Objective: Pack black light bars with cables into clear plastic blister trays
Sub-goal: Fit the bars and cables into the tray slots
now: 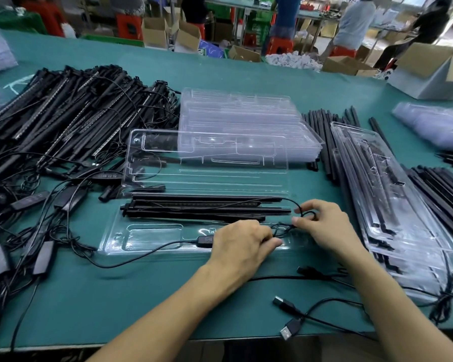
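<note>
Heaps of light bars (71,118) left, tray stack (246,118) behind (cable (278,230) between fingers (298,220)).

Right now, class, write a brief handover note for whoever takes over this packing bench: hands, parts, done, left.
Left hand: pinches the thin black cable at the right end of the open blister tray.
Right hand: pinches the same cable's loop.
Light bars lie in the tray, inline controller at its near edge.
Done: bars laid in; packed trays stacked right.
Left: tuck cable in, close lid.
</note>
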A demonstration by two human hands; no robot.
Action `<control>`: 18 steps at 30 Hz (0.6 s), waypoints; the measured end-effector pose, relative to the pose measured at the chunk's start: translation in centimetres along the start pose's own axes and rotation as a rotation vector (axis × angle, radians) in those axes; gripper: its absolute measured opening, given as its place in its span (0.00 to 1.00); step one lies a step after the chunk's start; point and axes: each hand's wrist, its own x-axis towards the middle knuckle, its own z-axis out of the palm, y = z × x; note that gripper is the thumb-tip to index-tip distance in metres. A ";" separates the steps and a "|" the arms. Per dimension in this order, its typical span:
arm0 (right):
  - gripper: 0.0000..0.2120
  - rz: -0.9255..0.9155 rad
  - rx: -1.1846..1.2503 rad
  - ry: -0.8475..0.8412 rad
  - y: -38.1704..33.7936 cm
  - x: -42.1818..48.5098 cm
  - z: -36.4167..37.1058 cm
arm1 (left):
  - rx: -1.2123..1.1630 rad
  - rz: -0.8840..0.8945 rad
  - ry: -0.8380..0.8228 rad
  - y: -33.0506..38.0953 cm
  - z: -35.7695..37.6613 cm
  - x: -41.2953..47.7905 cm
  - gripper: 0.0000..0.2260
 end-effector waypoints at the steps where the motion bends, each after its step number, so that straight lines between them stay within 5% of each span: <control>1: 0.05 -0.014 -0.047 -0.030 0.0 0.0 -0.4 | -0.008 -0.030 -0.028 0.0 -0.1 0.3 0.18; 5: 0.19 -0.019 -0.227 -0.110 0.0 0.2 -1.4 | 0.059 -0.061 -0.164 0.4 -0.5 1.8 0.16; 9: 0.14 -0.036 -0.208 -0.190 0.4 0.7 -2.2 | 0.223 0.083 -0.241 1.3 -0.4 2.5 0.14; 12: 0.05 -0.022 0.161 -0.176 0.9 1.0 -1.9 | 0.270 0.188 -0.233 1.1 -0.3 2.3 0.15; 15: 0.06 0.040 0.586 -0.152 0.7 1.0 -1.3 | 0.266 0.209 -0.204 0.4 -0.2 2.1 0.13; 18: 0.06 0.010 0.659 -0.196 0.5 0.9 -0.4 | 0.237 0.168 -0.192 0.1 0.0 2.3 0.14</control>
